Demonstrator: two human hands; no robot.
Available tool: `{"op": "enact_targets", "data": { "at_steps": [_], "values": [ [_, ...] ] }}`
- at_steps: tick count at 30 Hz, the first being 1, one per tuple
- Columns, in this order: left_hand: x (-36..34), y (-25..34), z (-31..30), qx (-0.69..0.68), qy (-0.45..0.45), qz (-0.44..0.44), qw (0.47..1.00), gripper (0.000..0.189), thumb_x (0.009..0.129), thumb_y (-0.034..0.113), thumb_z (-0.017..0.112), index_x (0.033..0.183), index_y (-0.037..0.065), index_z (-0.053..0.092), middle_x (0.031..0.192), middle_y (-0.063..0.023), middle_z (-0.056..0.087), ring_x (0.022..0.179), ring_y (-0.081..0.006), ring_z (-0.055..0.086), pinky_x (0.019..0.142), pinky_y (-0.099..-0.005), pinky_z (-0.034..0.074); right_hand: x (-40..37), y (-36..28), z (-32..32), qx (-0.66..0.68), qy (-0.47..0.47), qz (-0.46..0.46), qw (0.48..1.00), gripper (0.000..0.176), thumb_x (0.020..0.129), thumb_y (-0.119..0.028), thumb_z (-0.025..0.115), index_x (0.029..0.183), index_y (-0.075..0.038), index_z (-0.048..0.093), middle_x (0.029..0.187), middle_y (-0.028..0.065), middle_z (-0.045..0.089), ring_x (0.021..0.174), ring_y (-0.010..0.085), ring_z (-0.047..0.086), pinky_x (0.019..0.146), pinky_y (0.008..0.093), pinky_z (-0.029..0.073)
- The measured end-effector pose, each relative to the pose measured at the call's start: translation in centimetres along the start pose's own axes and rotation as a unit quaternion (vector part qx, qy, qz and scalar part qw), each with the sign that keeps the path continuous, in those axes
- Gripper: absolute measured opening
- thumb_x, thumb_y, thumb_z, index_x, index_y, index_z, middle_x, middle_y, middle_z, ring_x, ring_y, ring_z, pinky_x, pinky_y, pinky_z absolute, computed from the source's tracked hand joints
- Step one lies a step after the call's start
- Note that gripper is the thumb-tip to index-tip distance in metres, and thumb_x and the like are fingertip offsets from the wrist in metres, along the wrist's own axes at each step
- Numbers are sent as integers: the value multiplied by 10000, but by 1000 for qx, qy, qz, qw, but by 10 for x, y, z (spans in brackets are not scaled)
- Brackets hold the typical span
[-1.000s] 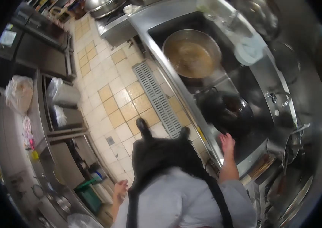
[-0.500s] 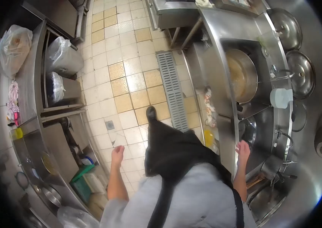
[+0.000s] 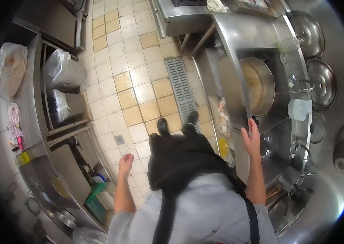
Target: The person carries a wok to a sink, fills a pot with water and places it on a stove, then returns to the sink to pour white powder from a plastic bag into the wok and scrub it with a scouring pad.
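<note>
Over the front edge of the steel counter, my right hand [image 3: 252,139] reaches forward with its fingers stretched out and holds nothing. Just ahead of its fingertips stands a large round steel pot [image 3: 266,83], set down in a well and holding brownish liquid. My left hand [image 3: 126,163] hangs above the tiled floor to the left of my body. Its fingers are curled in, with nothing showing in them. The black apron [image 3: 182,158] covers my front between both hands.
Steel lids [image 3: 322,83] lean behind the pot, next to a pale plastic container [image 3: 299,110] and taps. Steel shelving with bag-lined bins [image 3: 67,73] runs along the left. A floor drain grate [image 3: 181,87] lies ahead of my shoes [image 3: 163,127].
My right hand has moved forward along the counter toward the pot, its fingers straightening. Both shoes now show side by side; before, one was ahead. The left hand stays low.
</note>
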State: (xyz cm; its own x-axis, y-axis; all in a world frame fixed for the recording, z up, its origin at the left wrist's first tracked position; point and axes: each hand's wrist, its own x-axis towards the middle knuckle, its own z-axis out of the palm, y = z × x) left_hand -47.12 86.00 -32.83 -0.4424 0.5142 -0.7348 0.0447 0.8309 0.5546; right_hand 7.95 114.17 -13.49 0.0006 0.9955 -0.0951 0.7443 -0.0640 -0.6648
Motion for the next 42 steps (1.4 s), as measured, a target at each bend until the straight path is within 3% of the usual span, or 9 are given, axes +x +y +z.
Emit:
{"op": "enact_targets", "data": {
  "at_steps": [10,18,23,25,26,28,31,35,42],
  "values": [
    [-11,72,38,-17,24,-72,997,447,968,336,660,1221,-31,642,1110,-124,713,1008,-204,660,889,-317,506,140,19,37,-43,38,-79,995,814,880,-195,728,1512,57,280,1525,265,375,1394,418,386,1157,456,319],
    [160,224,126,78,-120,63,988,447,961,346,662,1224,-16,649,1099,-191,720,1051,-234,676,931,-355,517,197,68,72,-59,-16,48,997,780,885,-127,721,1510,52,290,1465,233,440,1309,298,499,1087,388,410],
    [320,381,223,141,-172,240,945,415,967,358,616,1189,11,667,1073,-215,715,1025,-317,698,904,-391,524,203,63,79,-183,-7,143,973,718,902,-59,698,1492,53,304,1369,188,504,1139,237,592,941,308,504],
    [356,454,269,141,-225,207,942,432,962,366,615,1212,17,662,1093,-223,710,1054,-335,687,915,-393,521,200,70,83,-114,27,190,975,673,881,-73,720,1442,55,370,1263,174,565,1091,218,601,910,312,500],
    [387,458,301,117,-249,241,931,449,985,355,621,1229,-22,638,1110,-169,712,1039,-231,679,917,-338,515,197,71,83,-79,48,216,972,651,871,-80,731,1417,55,403,1210,167,595,1067,209,606,894,314,499],
    [396,519,342,150,-292,230,916,483,971,399,615,1249,6,639,1174,-177,701,1088,-274,676,965,-366,506,202,59,88,-76,68,245,964,629,867,-58,730,1400,53,415,1197,148,600,1044,182,603,872,302,502],
    [414,545,423,215,-244,314,892,442,966,353,607,1259,25,635,1209,-218,674,1130,-351,651,985,-406,509,202,62,90,-85,83,286,951,618,860,-52,734,1383,53,423,1173,137,603,1005,182,612,858,303,505],
    [407,561,521,261,-341,422,798,459,939,205,601,1372,61,547,1195,-228,667,1105,-395,645,966,-463,525,198,65,83,-184,42,273,943,620,847,-65,740,1373,43,430,1153,134,603,989,210,619,873,328,500],
    [428,573,658,373,-325,441,749,412,897,64,597,1306,112,584,1160,-188,693,1076,-379,677,850,-468,579,194,64,78,-201,16,260,944,587,849,-41,733,1357,14,444,1194,137,533,1066,219,561,896,329,474]
  ]
}}
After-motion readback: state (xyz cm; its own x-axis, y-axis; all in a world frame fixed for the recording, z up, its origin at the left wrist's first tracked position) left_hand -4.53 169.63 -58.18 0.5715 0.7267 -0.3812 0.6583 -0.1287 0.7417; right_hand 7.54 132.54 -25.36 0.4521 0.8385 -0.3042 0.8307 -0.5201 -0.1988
